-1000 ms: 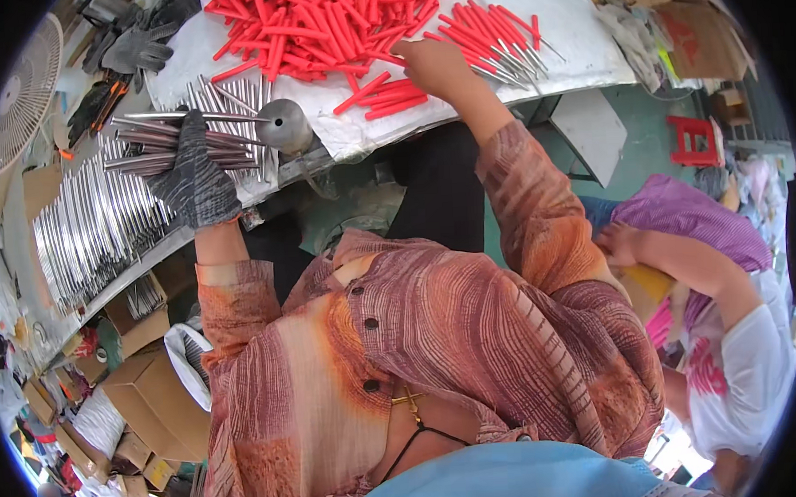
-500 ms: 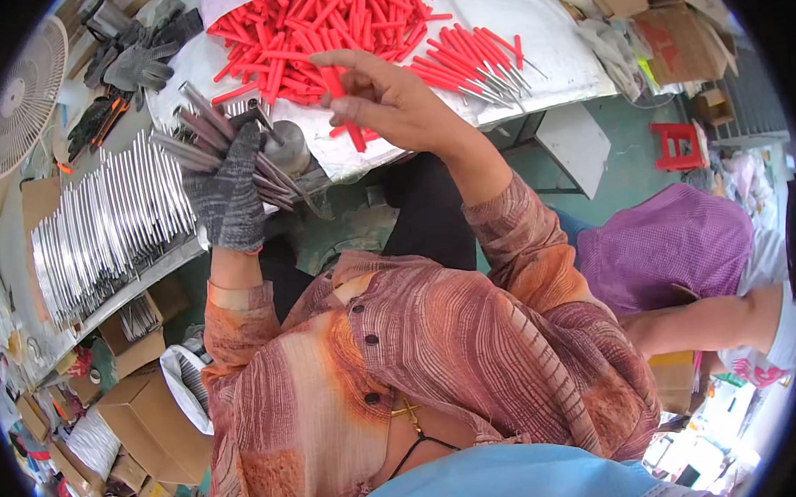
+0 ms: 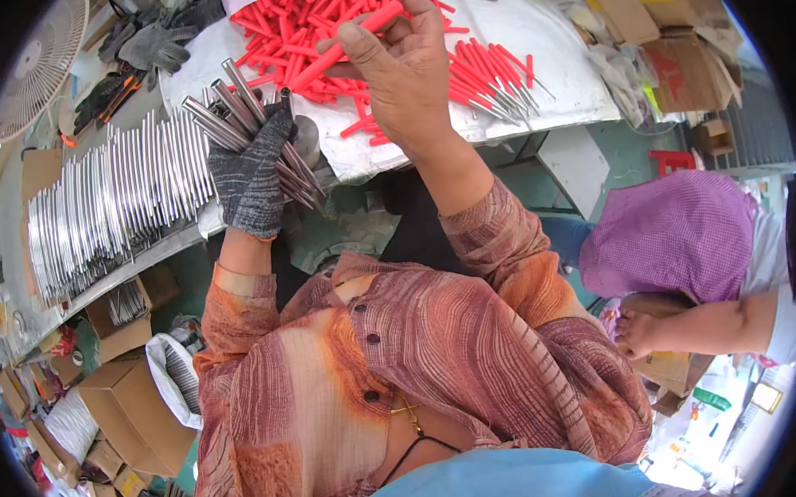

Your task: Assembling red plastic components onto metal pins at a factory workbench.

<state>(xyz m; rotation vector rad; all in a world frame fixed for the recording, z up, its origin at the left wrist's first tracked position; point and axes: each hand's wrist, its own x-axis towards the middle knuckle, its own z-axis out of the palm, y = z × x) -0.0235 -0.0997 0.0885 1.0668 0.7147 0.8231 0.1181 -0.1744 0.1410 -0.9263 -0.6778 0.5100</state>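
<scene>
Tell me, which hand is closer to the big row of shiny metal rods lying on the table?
Left. The gloved left hand, gripping a bundle of metal rods, sits right beside the row of rods. The bare right hand is farther away, holding a red tube.

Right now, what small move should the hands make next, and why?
Probably bring the red sleeve, pinched in the bare right hand, down onto one rod tip of the metal rods bunched in the gloved left hand: the sleeve already hovers near those bare tips.

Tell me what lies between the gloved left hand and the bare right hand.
In the head view, only white table cover separates left hand from right hand.
</scene>
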